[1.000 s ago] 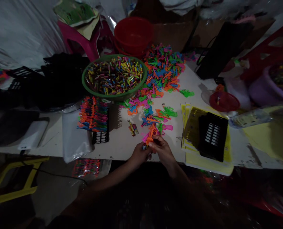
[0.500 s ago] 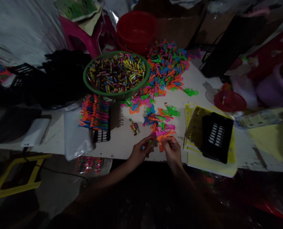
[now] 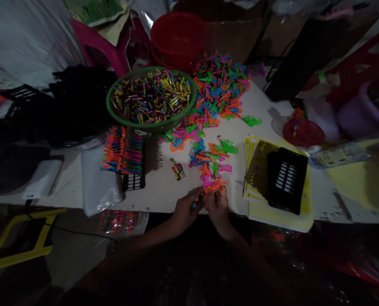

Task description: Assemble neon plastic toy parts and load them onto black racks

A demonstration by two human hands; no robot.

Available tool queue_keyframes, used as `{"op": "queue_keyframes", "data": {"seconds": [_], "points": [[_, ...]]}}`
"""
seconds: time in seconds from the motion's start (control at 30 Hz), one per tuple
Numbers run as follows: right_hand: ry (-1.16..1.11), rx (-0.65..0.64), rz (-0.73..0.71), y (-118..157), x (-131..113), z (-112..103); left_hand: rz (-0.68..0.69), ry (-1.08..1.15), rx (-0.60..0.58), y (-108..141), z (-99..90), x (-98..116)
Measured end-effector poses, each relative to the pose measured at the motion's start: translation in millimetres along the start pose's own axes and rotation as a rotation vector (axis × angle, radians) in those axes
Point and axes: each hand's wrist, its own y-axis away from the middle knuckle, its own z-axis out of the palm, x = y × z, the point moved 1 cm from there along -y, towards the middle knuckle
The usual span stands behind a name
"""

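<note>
My right hand (image 3: pixel 218 212) is closed on an orange plastic toy gun (image 3: pixel 221 188) at the table's front edge. My left hand (image 3: pixel 185 210) is curled shut beside it, fingertips meeting the toy. Bits of small coloured tubes (image 3: pixel 194 204) show between the left fingers, partly hidden. Just beyond the hands lies a short row of pink, green, blue and orange toy guns (image 3: pixel 225 168). A few loose printed tubes (image 3: pixel 178 170) rest on the table left of that row.
A green basin (image 3: pixel 111 111) full of small tubes stands behind, beside a large heap of toy guns (image 3: pixel 223 87). At left, a bundle of coloured toys (image 3: pixel 122 151) sits on a black rack. Black trays (image 3: pixel 288 178) lie on yellow sheets (image 3: pixel 251 170) at right.
My right hand has moved left with the orange toy gun, bringing it against my left hand's fingertips. The view has shifted slightly.
</note>
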Motion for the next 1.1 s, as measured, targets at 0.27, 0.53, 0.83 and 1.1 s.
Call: {"op": "queue_keyframes", "data": {"seconds": [0.27, 0.53, 0.83, 1.1], "points": [[0.496, 0.25, -0.089, -51.2, -35.9, -72.7, -0.281, 0.17, -0.077, -17.9, -2.7, -3.4], [1.268, -0.013, -0.536, -64.6, -15.2, -59.1, -0.504, 0.583, -0.108, -28.5, -19.9, -5.4], [0.936, -0.525, -0.697, 13.0, 27.2, -72.2, -0.575, 0.916, -0.037, -26.8, -42.6, -13.1], [0.037, 0.151, -0.122, -4.5, -4.3, -60.1, -0.584, 0.841, -0.153, -19.6, -16.4, -4.4]]}}
